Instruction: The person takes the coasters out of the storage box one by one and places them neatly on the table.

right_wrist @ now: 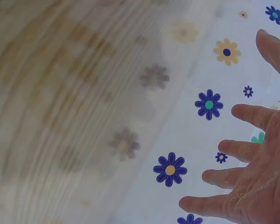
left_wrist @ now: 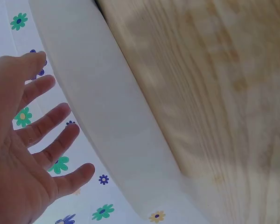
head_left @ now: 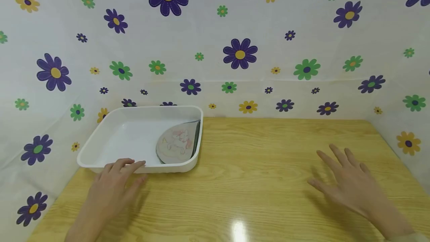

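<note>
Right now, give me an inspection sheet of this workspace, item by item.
Surface: wooden table, glossy, with a light glare near the front edge.
Job's things: white tray at the back left; a stack of round picture cards leans in its right end.
Clutter: nothing seen.
Hands: left hand open, fingertips at the tray's front rim; right hand open, fingers spread over bare table, holding nothing.
Cables: nothing seen.
Surroundings: white flower-print sheet behind and on both sides.
</note>
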A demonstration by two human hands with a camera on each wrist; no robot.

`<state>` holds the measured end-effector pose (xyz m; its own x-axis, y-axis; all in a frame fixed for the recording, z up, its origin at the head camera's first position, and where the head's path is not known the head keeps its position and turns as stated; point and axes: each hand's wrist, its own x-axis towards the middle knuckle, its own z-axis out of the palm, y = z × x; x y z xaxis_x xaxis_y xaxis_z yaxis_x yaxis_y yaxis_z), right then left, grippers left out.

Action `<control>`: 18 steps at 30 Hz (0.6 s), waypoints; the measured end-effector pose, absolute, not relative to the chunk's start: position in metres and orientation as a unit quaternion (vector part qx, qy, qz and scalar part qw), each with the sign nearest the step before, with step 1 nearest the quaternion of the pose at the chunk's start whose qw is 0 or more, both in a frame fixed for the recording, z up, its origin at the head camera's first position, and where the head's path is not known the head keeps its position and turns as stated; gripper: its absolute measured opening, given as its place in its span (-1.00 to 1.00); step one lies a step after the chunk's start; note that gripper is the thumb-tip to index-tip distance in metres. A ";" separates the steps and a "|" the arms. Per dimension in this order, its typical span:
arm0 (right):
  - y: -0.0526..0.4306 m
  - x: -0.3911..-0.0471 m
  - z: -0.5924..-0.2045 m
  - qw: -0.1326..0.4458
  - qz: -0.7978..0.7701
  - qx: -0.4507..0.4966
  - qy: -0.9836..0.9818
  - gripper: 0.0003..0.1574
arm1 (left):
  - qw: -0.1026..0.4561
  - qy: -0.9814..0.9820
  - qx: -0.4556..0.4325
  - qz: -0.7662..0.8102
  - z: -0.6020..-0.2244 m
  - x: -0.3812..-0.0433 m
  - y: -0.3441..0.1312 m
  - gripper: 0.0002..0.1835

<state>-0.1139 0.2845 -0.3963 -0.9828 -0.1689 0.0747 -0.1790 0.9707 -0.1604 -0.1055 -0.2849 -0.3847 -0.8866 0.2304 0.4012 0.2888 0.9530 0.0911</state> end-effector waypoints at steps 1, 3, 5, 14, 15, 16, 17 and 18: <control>0.282 -0.115 -0.395 0.031 0.086 0.092 -0.992 0.12 | 0.196 -0.968 -0.136 -0.077 -0.384 -0.107 -0.285 -0.60; 0.276 -0.119 -0.393 0.033 0.090 0.098 -0.991 0.11 | 0.195 -0.968 -0.139 -0.079 -0.384 -0.110 -0.284 -0.67; 0.271 -0.122 -0.391 0.037 0.091 0.107 -0.989 0.09 | 0.196 -0.967 -0.140 -0.083 -0.383 -0.112 -0.284 -0.72; 0.240 -0.142 -0.384 0.074 0.086 0.159 -0.981 0.01 | 0.226 -0.959 -0.144 -0.090 -0.387 -0.120 -0.284 -0.80; 0.237 -0.144 -0.383 0.077 0.087 0.164 -0.980 0.00 | 0.226 -0.960 -0.142 -0.089 -0.388 -0.120 -0.284 -0.81; 0.234 -0.146 -0.383 0.080 0.087 0.169 -0.979 -0.01 | 0.224 -0.961 -0.139 -0.088 -0.388 -0.121 -0.284 -0.82; 0.231 -0.148 -0.382 0.081 0.087 0.174 -0.978 -0.01 | 0.221 -0.962 -0.136 -0.086 -0.388 -0.121 -0.284 -0.83; 0.228 -0.150 -0.382 0.083 0.089 0.179 -0.976 -0.02 | 0.219 -0.963 -0.134 -0.085 -0.388 -0.122 -0.283 -0.84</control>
